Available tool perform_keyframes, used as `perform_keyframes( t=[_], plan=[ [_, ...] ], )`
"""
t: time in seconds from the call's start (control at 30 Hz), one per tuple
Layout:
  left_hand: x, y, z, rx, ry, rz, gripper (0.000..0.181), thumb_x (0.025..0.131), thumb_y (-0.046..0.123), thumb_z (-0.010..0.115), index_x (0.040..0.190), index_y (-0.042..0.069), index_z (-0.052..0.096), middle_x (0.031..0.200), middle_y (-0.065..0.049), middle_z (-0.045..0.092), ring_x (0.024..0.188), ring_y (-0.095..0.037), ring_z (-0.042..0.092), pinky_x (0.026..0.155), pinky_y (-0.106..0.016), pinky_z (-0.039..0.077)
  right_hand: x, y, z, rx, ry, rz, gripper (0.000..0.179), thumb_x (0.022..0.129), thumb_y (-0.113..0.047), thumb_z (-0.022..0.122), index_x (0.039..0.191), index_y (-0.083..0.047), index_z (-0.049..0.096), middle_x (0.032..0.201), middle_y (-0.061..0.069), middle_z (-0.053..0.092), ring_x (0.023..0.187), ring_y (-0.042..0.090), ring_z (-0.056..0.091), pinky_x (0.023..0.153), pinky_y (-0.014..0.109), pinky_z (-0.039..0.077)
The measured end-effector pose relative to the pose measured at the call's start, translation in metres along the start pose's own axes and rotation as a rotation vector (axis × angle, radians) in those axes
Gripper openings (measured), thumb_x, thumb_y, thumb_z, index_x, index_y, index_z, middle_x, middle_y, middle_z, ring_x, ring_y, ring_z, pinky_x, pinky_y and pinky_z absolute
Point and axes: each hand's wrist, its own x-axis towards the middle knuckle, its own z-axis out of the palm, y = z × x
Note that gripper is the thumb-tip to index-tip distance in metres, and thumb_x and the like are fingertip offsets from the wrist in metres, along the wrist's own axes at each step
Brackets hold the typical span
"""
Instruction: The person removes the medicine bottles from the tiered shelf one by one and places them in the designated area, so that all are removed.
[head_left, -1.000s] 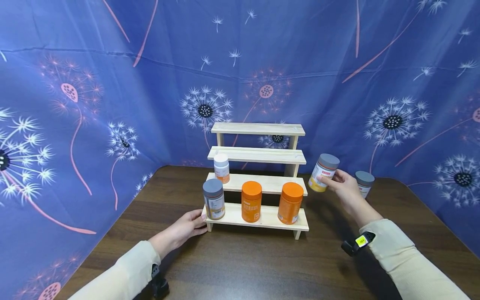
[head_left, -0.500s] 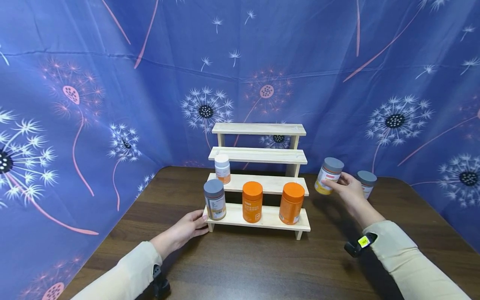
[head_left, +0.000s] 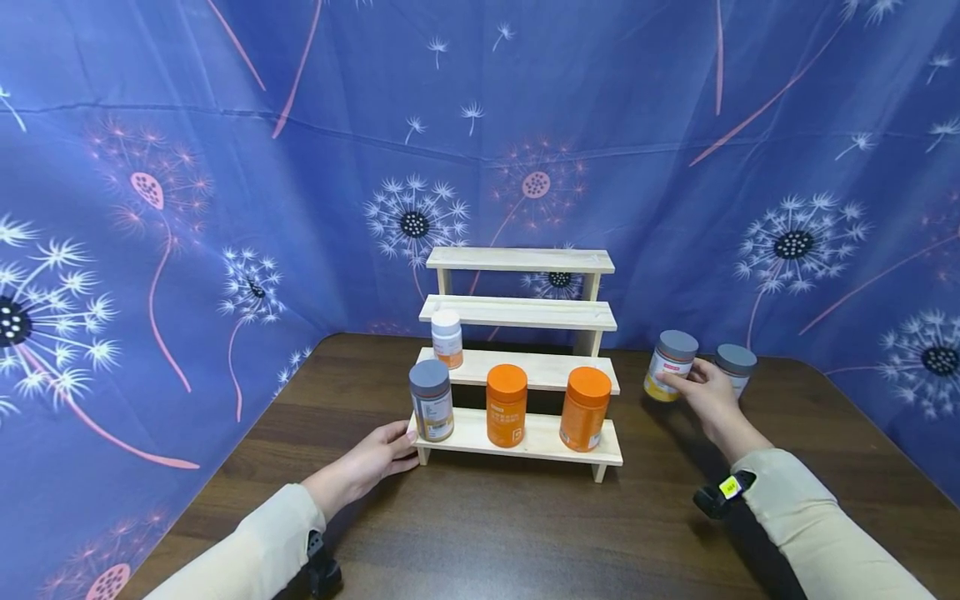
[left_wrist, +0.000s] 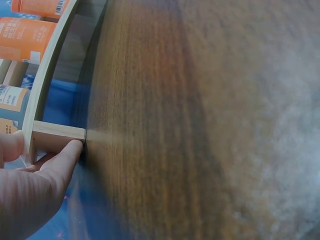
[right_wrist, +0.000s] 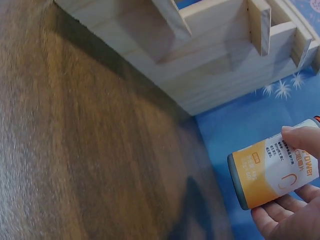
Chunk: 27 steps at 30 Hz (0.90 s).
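Right hand [head_left: 708, 404]: thumb and fingers wrapped on the held jar [head_left: 667, 365], narrow grip around its sides.
Held jar: in that hand, right of the stand, well apart from it; leans a little, lid up. Cylindrical, smooth grey lid, white-and-yellow label with printed text.
Base clearance: cannot tell if it touches the table [head_left: 465, 533].
Left hand [head_left: 371, 457]: pinches the left end of the stand's [head_left: 517, 312] lowest board, thumb at the top, finger against the leg.
Stand: pale bare wood, four stepped boards, visible grain.
On lowest board: grey-lidded jar [head_left: 431, 402] nearest the left hand, then two orange jars [head_left: 506, 407].
Second board: small white-capped bottle [head_left: 447, 337], left end, standing behind the grey-lidded jar.
Table: dark brown wood grain, glossy patches.
Backdrop: creased blue cloth [head_left: 300, 192], dandelion print.
Partly hidden: rear jar [head_left: 736, 358], behind the right hand; only lid and some body show.
Cut off: held jar's lid end, right wrist view.
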Motion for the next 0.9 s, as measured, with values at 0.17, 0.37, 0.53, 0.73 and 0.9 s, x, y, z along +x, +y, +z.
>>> perform_keyframes(
  t=[0.17,0.37,0.53,0.73,0.9],
  plan=[
    [-0.001,0.001,0.001,0.003,-0.005,0.001,0.049,0.106,0.014,0.033,0.143,-0.016,0.024,0.141,-0.035,0.042,0.137,-0.043,0.037,0.109,-0.046,0.043,0.004,0.005,-0.002,-0.027,0.017,0.034,0.071,0.088,-0.03,0.072,0.14,0.006,0.039,0.086,-0.029,0.05,0.08,-0.016,0.047,0.075,0.007,0.042],
    [-0.002,0.001,0.001,0.001,-0.014,0.011,0.049,0.106,0.014,0.033,0.143,-0.017,0.023,0.142,-0.036,0.04,0.138,-0.045,0.033,0.11,-0.048,0.042,0.011,0.011,-0.004,-0.076,0.016,0.072,0.073,0.09,-0.032,0.068,0.144,0.006,0.035,0.121,0.004,0.059,0.082,-0.014,0.045,0.085,0.018,0.044],
    [-0.001,0.0,0.0,0.003,-0.001,0.003,0.048,0.106,0.014,0.034,0.143,-0.016,0.024,0.141,-0.035,0.041,0.137,-0.043,0.036,0.109,-0.046,0.044,0.015,0.02,-0.006,-0.112,0.019,0.097,0.073,0.092,-0.035,0.065,0.144,0.006,0.035,0.141,0.024,0.046,0.097,0.0,0.05,0.095,0.03,0.045],
    [0.0,-0.001,-0.001,-0.005,-0.01,0.008,0.048,0.106,0.014,0.034,0.143,-0.016,0.025,0.142,-0.035,0.041,0.137,-0.044,0.034,0.109,-0.045,0.043,0.019,0.032,-0.007,-0.158,0.044,0.1,0.066,0.093,-0.031,0.065,0.141,0.007,0.04,0.142,0.027,0.045,0.119,0.028,0.05,0.09,0.027,0.044],
    [0.0,0.0,-0.001,-0.013,-0.01,0.003,0.048,0.106,0.014,0.034,0.143,-0.015,0.025,0.143,-0.035,0.039,0.138,-0.044,0.033,0.11,-0.046,0.043,0.02,0.037,-0.008,-0.159,0.042,0.087,0.065,0.093,-0.029,0.064,0.14,0.008,0.039,0.142,0.03,0.044,0.126,0.036,0.045,0.089,0.027,0.043]
  ],
)
